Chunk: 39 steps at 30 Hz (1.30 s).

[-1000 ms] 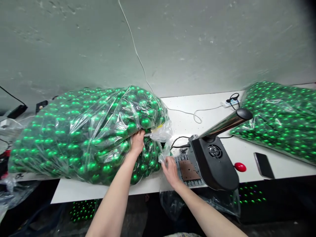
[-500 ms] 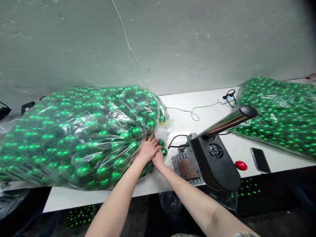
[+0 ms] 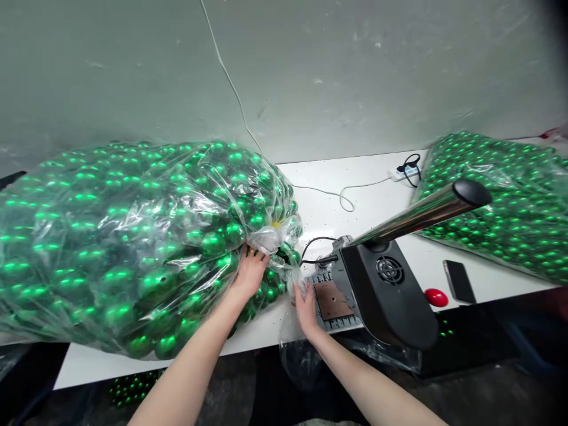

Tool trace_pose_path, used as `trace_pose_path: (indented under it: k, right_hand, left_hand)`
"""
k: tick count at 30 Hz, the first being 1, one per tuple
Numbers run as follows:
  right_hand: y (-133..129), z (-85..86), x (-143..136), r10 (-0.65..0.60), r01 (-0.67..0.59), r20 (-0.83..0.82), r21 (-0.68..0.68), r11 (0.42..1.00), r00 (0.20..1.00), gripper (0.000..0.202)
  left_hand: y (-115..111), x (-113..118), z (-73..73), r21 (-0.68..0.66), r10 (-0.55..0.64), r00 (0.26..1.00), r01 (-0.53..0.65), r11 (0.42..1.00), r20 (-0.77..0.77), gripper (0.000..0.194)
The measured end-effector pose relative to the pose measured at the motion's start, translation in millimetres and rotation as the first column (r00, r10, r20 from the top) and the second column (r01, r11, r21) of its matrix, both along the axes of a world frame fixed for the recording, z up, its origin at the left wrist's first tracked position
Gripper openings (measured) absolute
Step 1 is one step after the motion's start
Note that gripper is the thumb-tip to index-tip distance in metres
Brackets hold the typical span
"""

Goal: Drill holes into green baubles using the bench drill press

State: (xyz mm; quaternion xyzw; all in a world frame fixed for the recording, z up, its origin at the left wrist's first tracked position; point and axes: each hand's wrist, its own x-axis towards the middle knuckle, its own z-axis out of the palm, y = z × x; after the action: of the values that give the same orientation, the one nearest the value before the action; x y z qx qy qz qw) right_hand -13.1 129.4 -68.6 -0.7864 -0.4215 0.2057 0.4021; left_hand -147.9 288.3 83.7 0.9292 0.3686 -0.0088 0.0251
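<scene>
A big clear plastic bag (image 3: 177, 204) full of shiny green balls lies on its side at the left of the table. My left hand (image 3: 251, 273) is closed on the bunched plastic at its right end, just below a whitish gathered knot with a yellow spot. Lower and to the right, my right hand (image 3: 305, 307) has its fingers curled on the edge of thin clear plastic (image 3: 290, 275) that stretches from the bag's end. Green balls show at the opening between both hands. The right fingertips are partly covered by film.
Right of my hands stands a black machine (image 3: 390, 296) with a shiny metal tube (image 3: 412, 216) and brown plate (image 3: 335, 300). Beyond it are a red ball (image 3: 436, 297), a phone (image 3: 459, 281) and another bag of green balls (image 3: 497, 201). A white cable (image 3: 346, 198) runs to a power strip (image 3: 406, 173).
My hands, together at the bag's end before, have come apart. The right one moved down and right, drawing plastic with it; the left one shifted slightly left. The view also turned a little.
</scene>
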Motion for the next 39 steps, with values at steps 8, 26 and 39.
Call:
trace_pose_path:
  k: [8,26,39]
  right_hand:
    - [-18,54.8,0,0.216,-0.198,0.138,-0.138,0.970,0.967,0.063]
    - [-38,55.7,12,0.483,-0.421,0.328,-0.244,0.873,0.812,0.029]
    - [-63,61.0,39,0.534,-0.482,0.412,-0.230,0.845,0.739,0.057]
  left_hand:
    - [-22,5,-1.1,-0.023,-0.120,0.993,0.119,0.993,-0.021,0.015]
    - [-67,9,-8.2,0.012,-0.052,0.996,0.053,0.999,-0.072,0.033]
    - [-95,17,-13.4,0.020,-0.069,0.997,0.069,0.997,-0.023,0.050]
